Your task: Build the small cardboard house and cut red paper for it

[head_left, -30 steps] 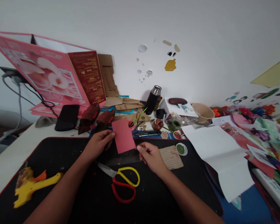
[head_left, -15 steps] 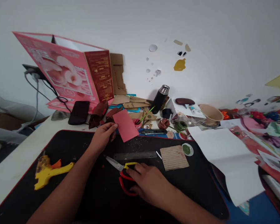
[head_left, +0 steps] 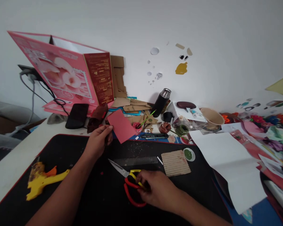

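Observation:
Pinched by its left edge, a pink paper rectangle (head_left: 121, 126) is held up by my left hand (head_left: 99, 138) over the far side of the black mat (head_left: 113, 204). My right hand (head_left: 157, 188) has its fingers curled round the handles of the scissors (head_left: 129, 179), which have one yellow and one red loop. Their blades are together and point to the upper left. Just beyond them lies a dark ruler (head_left: 136, 161). Right of the ruler is a piece of corrugated cardboard (head_left: 175, 163), with a lid of green paint (head_left: 189, 154) at its corner.
A yellow glue gun (head_left: 43, 180) lies left of my left forearm. Along the back stand a pink box (head_left: 66, 72), a black phone (head_left: 77, 116), a thermos (head_left: 161, 102), paint jars (head_left: 165, 127) and a utility knife (head_left: 154, 136). White paper (head_left: 228, 163) hangs over the mat's right edge.
My left hand has shifted slightly left with the pink paper. My right hand has closed further round the scissors' handles, and the scissors have turned a little, with their handles nearer me.

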`<action>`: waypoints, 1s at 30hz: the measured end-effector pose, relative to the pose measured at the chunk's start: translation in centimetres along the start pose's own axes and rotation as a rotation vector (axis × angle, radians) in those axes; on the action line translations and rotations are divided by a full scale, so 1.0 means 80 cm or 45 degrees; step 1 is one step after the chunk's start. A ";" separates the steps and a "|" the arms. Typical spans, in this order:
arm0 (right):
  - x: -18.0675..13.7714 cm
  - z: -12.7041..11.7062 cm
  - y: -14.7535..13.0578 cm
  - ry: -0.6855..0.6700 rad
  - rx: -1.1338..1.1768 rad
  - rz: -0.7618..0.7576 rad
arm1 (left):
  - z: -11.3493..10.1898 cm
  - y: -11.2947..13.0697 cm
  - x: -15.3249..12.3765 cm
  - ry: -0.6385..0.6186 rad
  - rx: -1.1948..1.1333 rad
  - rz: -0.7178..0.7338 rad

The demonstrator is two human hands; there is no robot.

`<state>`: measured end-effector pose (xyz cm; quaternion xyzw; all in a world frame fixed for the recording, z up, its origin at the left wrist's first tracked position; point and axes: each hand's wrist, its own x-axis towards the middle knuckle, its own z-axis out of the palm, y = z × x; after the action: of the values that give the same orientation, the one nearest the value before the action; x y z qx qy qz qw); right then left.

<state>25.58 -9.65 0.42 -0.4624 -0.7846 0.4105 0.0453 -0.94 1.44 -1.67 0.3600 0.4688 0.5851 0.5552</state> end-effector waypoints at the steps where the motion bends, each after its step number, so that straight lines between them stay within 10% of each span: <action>1: -0.001 0.000 0.004 0.021 0.131 0.037 | 0.000 0.003 0.000 0.013 -0.051 -0.001; 10: 0.014 -0.001 0.028 0.175 1.020 0.089 | -0.003 0.012 -0.004 -0.049 -0.335 -0.208; 30: 0.067 0.000 0.032 0.220 1.470 0.040 | 0.001 0.002 -0.012 -0.175 -0.339 -0.450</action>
<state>24.25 -4.96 -3.00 -0.4064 -0.4204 0.7331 0.3475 -0.77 0.55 -1.39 0.2349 0.4043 0.5095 0.7223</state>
